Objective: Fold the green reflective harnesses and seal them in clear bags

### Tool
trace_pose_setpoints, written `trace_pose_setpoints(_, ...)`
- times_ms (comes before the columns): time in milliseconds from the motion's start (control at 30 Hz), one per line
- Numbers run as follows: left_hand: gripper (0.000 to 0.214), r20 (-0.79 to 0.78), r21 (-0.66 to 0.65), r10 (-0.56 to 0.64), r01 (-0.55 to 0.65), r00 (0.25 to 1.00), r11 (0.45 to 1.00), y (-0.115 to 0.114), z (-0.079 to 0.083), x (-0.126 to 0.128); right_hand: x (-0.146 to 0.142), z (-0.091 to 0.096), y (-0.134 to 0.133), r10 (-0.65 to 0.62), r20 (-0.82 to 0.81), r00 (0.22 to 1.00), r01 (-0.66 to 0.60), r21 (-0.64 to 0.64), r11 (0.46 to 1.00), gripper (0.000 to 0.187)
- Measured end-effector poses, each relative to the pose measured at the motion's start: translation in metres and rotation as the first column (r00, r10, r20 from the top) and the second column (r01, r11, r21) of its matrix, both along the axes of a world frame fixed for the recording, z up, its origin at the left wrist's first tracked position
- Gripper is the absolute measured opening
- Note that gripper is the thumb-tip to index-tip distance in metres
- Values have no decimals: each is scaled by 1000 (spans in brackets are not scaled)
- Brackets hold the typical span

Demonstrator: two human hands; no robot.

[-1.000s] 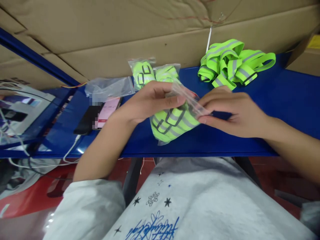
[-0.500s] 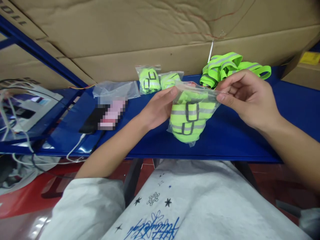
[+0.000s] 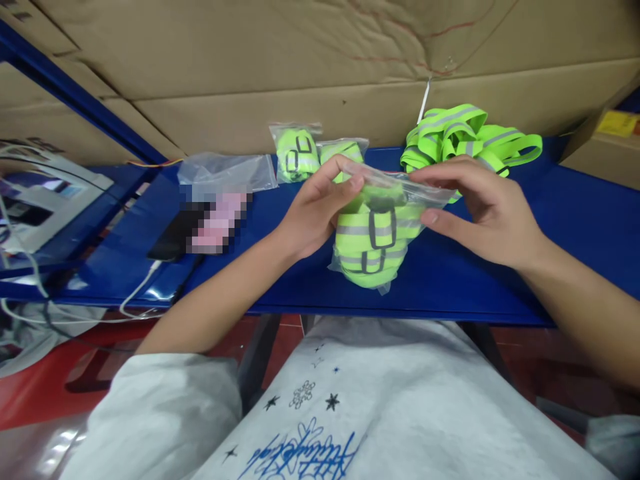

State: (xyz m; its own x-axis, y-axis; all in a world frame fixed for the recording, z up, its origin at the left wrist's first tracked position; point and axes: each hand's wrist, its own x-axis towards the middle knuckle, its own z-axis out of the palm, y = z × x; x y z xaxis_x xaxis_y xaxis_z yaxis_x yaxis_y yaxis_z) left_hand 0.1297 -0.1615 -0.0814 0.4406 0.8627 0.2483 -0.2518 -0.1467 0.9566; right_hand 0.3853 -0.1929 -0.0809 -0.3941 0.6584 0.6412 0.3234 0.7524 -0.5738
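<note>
A clear zip bag (image 3: 373, 243) holds a folded neon-yellow reflective strap with grey stripes and two dark buckles. It hangs above the front of the blue table. My left hand (image 3: 320, 210) pinches the bag's upper left edge between thumb and fingers. At the upper right corner, my right hand (image 3: 480, 207) has its thumb on the near face and its fingers at the top edge, with loose plastic between them. Behind that hand lies a heap of loose reflective straps (image 3: 445, 130). Two filled bags, one left (image 3: 297, 157) and one partly hidden (image 3: 343, 150), rest at the back.
An unfilled plastic bag (image 3: 227, 172) lies on the blue table (image 3: 500, 287), near a black device (image 3: 177, 230) with a white cable and a blurred pink item (image 3: 223, 223). Cardboard (image 3: 225, 120) lines the back; a carton (image 3: 605, 147) stands right.
My right hand has shifted its hold at the bag's corner, thumb and fingers now wider apart. My left fingers have moved up onto the top edge. The view has shifted slightly.
</note>
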Motion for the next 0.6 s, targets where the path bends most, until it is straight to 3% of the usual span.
trace_pose_setpoints(67, 31, -3, 1, -23, 23, 1000, 1000, -4, 1, 2, -2, 2, -1, 18, 80, 997, -19, 7, 1000, 43)
trace_pose_setpoints(200, 33, -7, -21, -38, 38, 999, 999, -10, -2, 4, -10, 0, -3, 66, 151, 986, -64, -22, 998, 20)
trace_pose_setpoints(300, 36, -38, -42, -2, 0, 999, 999, -10, -4, 6, -12, -2, -2, 71, 181, 981, -64, -44, 997, 19)
trace_pose_setpoints(400, 32, -41, -31, 73, -75, 996, 997, -6, -6, 6, -13, -3, -1, 20, 103, 994, -9, -102, 995, 21)
trace_pose_setpoints(533, 28, -31, 6, 158, -158, 987, 987, -1, -7, 3, -12, -3, -1, -138, -112, 984, 114, -200, 973, 16)
trace_pose_setpoints(600, 30, -55, 13, 174, -173, 983, 985, 2, -7, 1, -12, -2, -1, -153, -234, 960, 93, -250, 964, 15)
